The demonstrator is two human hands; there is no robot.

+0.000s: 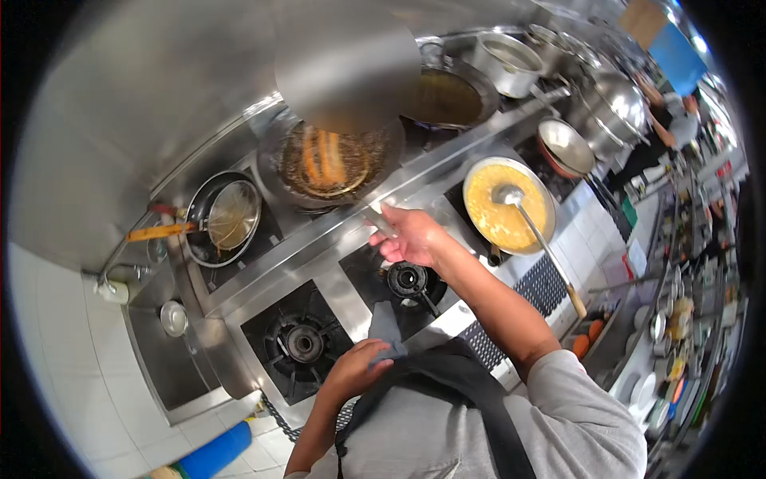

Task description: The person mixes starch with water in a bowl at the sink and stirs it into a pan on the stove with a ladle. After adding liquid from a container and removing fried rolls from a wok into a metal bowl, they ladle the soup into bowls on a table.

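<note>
we seem mid-fry at the far wok (273,164), right hand (411,238) gripping a handle (380,223), left hand (357,369) a cloth (384,329), steadiness likely needed next.

A professional-looking kitchen, and it was cooking hard!
Gas burners (304,343) lined the stove, oil bubbled round long golden pieces (322,158) in a big wok (273,164), and a ladle (507,194) stood in yellow food (491,215)! Steel wall (159,96) behind, sink (152,359) at the side, large pots (508,65) along the back, white dishes (643,389) stacked nearby, and another person (685,132) was in there too!
</note>
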